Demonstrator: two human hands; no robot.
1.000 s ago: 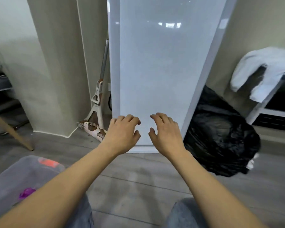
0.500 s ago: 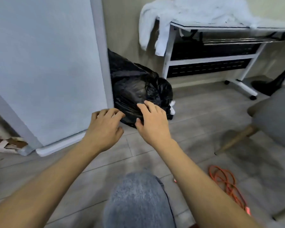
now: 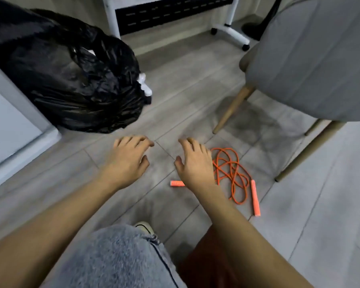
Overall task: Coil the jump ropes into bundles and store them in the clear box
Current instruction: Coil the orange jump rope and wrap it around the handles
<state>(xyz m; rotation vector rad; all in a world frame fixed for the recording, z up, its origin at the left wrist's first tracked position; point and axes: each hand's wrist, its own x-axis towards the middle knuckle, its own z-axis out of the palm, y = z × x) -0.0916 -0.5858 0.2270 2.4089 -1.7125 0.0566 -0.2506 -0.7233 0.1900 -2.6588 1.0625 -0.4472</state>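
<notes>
Both hands hold nothing: the left hand [image 3: 126, 163] and right hand [image 3: 192, 165] hang palm-down over the floor [image 3: 175, 104], fingers loosely bent. The orange rope [image 3: 231, 173] lies tangled on the floor just right of the right hand, which hides part of it. A chair [image 3: 312, 59] stands beyond the rope, a black bag [image 3: 71, 75] far left.

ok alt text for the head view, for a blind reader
Left hand and right hand reach out empty above a grey floor, the right one over a tangled orange jump rope. A black bag sits upper left, a grey chair upper right.
</notes>
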